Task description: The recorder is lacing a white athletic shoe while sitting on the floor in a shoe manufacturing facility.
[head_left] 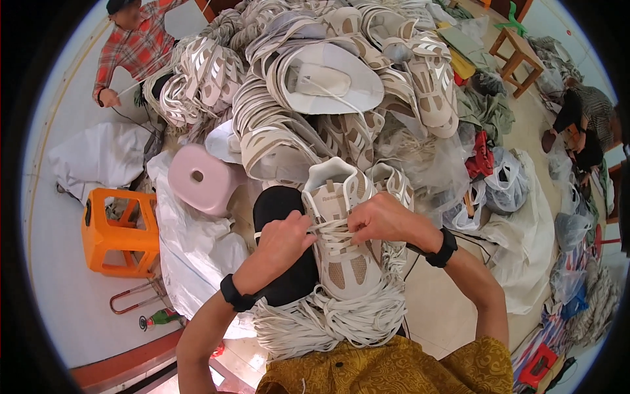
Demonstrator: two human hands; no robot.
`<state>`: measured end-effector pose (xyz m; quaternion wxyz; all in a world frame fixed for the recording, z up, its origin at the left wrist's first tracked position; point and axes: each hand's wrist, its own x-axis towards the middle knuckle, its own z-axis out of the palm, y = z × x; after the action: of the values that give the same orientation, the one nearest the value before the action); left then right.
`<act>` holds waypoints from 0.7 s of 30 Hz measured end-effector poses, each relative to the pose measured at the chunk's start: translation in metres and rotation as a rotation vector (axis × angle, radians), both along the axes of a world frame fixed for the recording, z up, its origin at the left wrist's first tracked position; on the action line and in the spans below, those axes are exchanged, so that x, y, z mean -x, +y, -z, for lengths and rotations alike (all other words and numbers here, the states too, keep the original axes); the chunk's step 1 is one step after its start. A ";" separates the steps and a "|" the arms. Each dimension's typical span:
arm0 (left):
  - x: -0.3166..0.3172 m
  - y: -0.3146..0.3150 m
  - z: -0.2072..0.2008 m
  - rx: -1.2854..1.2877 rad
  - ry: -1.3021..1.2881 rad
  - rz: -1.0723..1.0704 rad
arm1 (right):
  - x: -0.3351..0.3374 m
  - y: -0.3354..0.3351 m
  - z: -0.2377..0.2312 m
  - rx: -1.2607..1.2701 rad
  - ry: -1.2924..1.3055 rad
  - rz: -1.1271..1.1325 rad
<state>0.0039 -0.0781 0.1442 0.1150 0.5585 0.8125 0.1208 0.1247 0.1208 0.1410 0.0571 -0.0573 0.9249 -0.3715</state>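
Left hand (pixel 283 244), right hand (pixel 386 218) each pinching lace (pixel 336 230); one beige shoe (pixel 346 272), one pink stool (pixel 213 187).

Ochre swirl-patterned shirt (pixel 400 371), short sleeves (pixel 482 362), black wristbands (pixel 236 294)

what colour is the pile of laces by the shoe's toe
The piled long, thin fabric laces are off-white, showing best in the head view.
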 end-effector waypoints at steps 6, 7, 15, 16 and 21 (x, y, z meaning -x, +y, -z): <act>0.025 -0.013 -0.007 -0.022 -0.122 0.050 | -0.007 0.009 0.020 0.290 -0.064 0.195; 0.035 -0.020 -0.007 -0.066 -0.137 0.060 | -0.008 0.007 0.024 0.426 -0.112 0.286; 0.057 -0.041 -0.014 -0.121 0.311 -0.023 | -0.043 0.020 0.071 0.875 -0.092 0.713; 0.053 -0.037 -0.014 -0.169 0.427 0.022 | -0.047 0.026 0.074 0.872 -0.097 0.709; 0.043 -0.026 -0.021 -0.050 0.473 -0.076 | -0.034 0.031 0.097 0.655 -0.248 0.712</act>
<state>-0.0393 -0.1045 0.1651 -0.0970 0.5428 0.8342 0.0107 0.1583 0.1523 0.0439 0.0154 0.2918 0.7080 -0.6430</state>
